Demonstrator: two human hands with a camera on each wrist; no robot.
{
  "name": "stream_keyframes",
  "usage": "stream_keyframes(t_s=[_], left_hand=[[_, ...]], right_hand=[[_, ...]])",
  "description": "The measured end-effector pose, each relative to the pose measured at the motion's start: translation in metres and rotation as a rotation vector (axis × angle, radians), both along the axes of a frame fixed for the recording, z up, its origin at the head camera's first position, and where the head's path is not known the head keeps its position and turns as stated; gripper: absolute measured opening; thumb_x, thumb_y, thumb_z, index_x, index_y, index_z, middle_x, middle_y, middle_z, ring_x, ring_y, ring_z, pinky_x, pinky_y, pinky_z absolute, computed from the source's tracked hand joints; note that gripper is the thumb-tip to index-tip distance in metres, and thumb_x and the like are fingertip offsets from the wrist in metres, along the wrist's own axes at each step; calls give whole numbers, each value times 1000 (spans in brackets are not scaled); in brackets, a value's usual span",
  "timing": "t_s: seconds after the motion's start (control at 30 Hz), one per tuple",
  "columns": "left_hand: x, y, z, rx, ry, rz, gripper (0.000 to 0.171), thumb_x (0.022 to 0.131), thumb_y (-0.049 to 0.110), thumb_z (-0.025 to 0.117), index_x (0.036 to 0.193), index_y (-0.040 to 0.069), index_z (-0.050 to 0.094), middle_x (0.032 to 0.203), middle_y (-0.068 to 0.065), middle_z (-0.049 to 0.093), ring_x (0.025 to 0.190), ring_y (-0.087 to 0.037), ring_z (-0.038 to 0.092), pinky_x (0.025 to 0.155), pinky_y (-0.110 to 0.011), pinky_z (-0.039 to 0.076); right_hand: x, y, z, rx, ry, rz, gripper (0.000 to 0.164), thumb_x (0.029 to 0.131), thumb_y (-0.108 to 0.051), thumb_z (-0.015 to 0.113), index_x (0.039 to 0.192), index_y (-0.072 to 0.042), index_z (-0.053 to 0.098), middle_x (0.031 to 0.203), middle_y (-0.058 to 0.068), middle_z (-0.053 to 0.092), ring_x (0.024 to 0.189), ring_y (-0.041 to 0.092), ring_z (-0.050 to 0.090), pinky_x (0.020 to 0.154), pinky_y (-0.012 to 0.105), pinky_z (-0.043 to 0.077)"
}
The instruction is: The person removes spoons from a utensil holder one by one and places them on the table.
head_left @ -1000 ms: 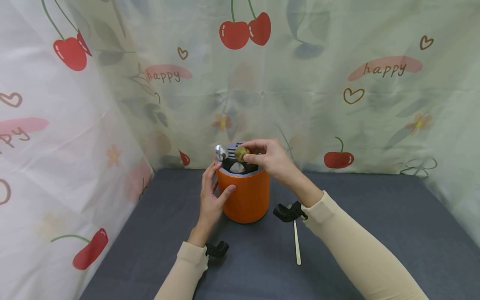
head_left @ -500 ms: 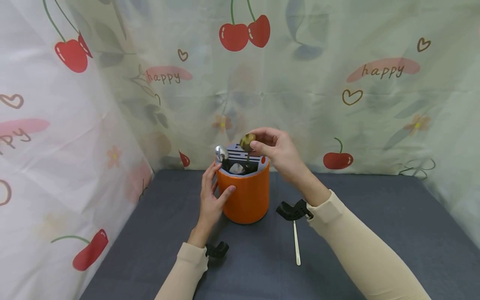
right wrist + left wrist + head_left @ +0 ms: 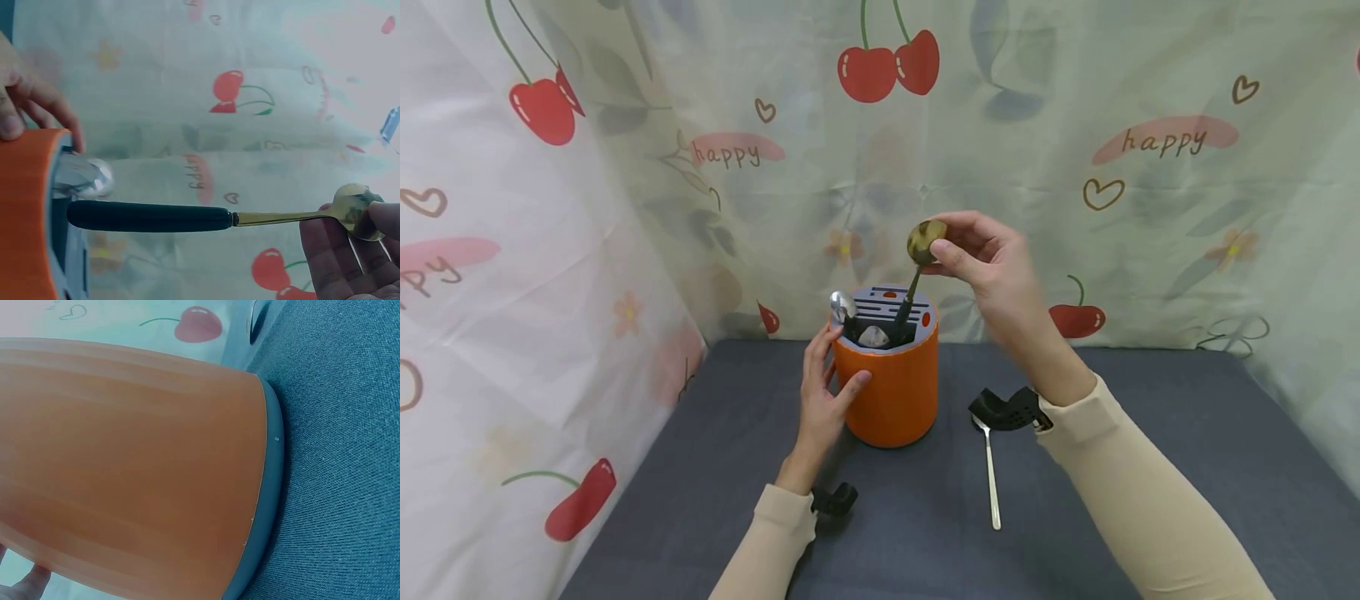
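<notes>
The right hand (image 3: 988, 254) is raised above the holder, its thumb and fingers pinching the bowl of a gold spoon (image 3: 927, 242). The spoon hangs tilted, its dark handle pointing down to the open front compartment of the holder (image 3: 891, 400); whether the handle's end is clear of the rim I cannot tell. The left hand (image 3: 822, 392) is spread wide and curved round the holder's left side, thumb on the front, fingers up along the side towards the rim.

The holder is an orange cylinder, upright on the bench (image 3: 1097, 483), a little in from the far edge and closer to the left edge than to the right. Its grey top (image 3: 883, 302) has dark slots and orange-red spots. A shiny silver spoon (image 3: 842, 305) sticks up at the left of the opening, and a pale, shiny piece (image 3: 874, 337) shows inside the front compartment.

To the right of the holder and farther from the far edge lies a piece of cutlery (image 3: 992, 487), its pale handle pointing away from that edge. Behind the bench hangs a curtain (image 3: 1000, 167) printed with cherries, hearts and the word "happy".
</notes>
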State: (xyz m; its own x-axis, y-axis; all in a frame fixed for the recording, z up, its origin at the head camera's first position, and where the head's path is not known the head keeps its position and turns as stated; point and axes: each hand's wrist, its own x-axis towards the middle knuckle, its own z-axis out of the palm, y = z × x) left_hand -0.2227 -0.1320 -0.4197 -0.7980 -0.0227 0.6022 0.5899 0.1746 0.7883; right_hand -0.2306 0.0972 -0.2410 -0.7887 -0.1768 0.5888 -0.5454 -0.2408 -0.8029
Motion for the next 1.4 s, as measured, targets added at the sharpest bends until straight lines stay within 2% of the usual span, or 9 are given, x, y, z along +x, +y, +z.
stream_keyframes(t_s=[0.3, 0.47, 0.57, 0.93, 1.17, 1.4], left_hand=[[0, 1, 1, -5, -16, 14, 67, 96, -3, 70, 156, 7, 40, 166, -15, 28, 149, -36, 32, 114, -76, 26], [0, 1, 1, -3, -7, 13, 67, 96, -4, 70, 155, 6, 41, 166, -16, 28, 149, -37, 32, 114, -76, 26], [0, 1, 1, -2, -5, 12, 67, 95, -5, 70, 155, 5, 41, 166, -17, 28, 149, -38, 32, 114, -76, 26], [1, 0, 1, -1, -15, 9, 67, 96, -5, 70, 155, 5, 41, 166, -17, 28, 149, -37, 32, 115, -75, 26], [2, 0, 1, -2, -29, 15, 68, 96, -4, 70, 156, 7, 41, 166, -16, 28, 150, -36, 31, 115, -75, 27], [-2, 0, -2, 0, -37, 13, 67, 96, -4, 70, 155, 7, 41, 166, -15, 27, 150, -35, 31, 115, -75, 26]], right_hand=[[9, 21, 21, -110, 66, -22, 26, 99, 12, 59, 119, -1, 72, 103, 9, 70, 89, 23, 69, 83, 37, 62], [12, 33, 24, -154, 106, -44, 26, 98, 14, 59, 116, 2, 72, 99, 10, 71, 85, 23, 68, 81, 37, 62], [12, 40, 23, -163, 97, -64, 24, 98, 12, 60, 117, 3, 72, 98, 10, 70, 85, 24, 67, 80, 36, 62], [12, 64, 5, -113, 0, -72, 21, 99, 5, 65, 120, 7, 70, 100, 12, 70, 86, 24, 69, 80, 32, 61], [10, 80, -13, -60, -50, -67, 24, 99, 3, 66, 122, 8, 70, 104, 11, 71, 89, 22, 70, 80, 29, 61], [12, 95, -34, -73, -106, -82, 23, 100, 3, 65, 122, 3, 72, 105, 9, 71, 88, 19, 71, 80, 28, 61]])
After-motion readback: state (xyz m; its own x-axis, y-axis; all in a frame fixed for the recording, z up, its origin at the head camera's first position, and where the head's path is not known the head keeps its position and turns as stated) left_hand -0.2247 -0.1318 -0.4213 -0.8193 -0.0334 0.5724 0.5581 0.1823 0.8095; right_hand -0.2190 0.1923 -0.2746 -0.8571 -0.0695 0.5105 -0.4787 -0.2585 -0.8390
